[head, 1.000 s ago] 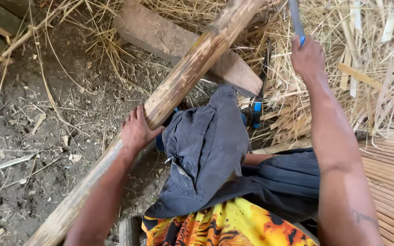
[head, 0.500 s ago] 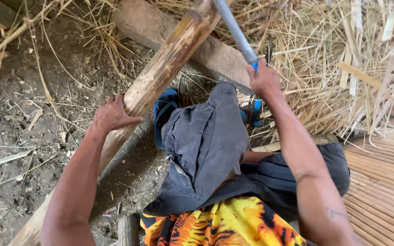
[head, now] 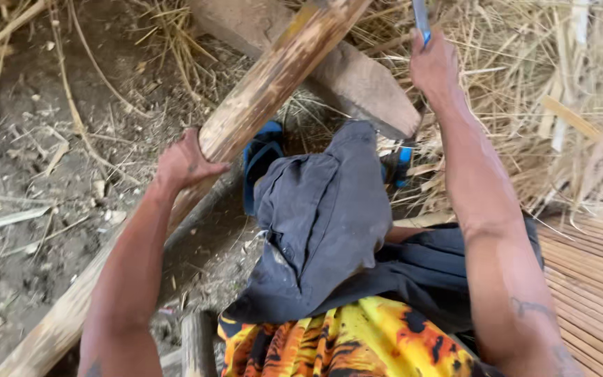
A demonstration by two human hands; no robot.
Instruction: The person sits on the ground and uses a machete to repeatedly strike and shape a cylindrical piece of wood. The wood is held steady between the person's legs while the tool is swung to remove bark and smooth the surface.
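Bare dirt ground [head: 29,174] all around, littered with dry straw and splinters. Nearest, low in the head view: a yellow, orange and black patterned cloth [head: 343,342] across the lap, dark grey shorts [head: 329,223] over a raised knee. At the right edge, slatted bamboo flooring [head: 594,279]. Further out on the left side, left hand [head: 183,164] clenched around a long, thick bamboo pole [head: 259,98], thumb over the upper face, fingers wrapped beneath. Pole slanting from the lower left corner up across the middle to the top edge, lifted clear of the dirt at the gripped part. Just beyond the knee, blue sandals [head: 263,153] on the ground beneath the pole. Behind those, a flat weathered wooden slab [head: 357,77] lying partly under the pole. Farther on the right, right hand [head: 434,66] raised, closed tight on the blue handle of a blade [head: 420,17], most of that tool cut off by the top edge. Farthest back, heaped dry straw [head: 546,91] filling the upper right.
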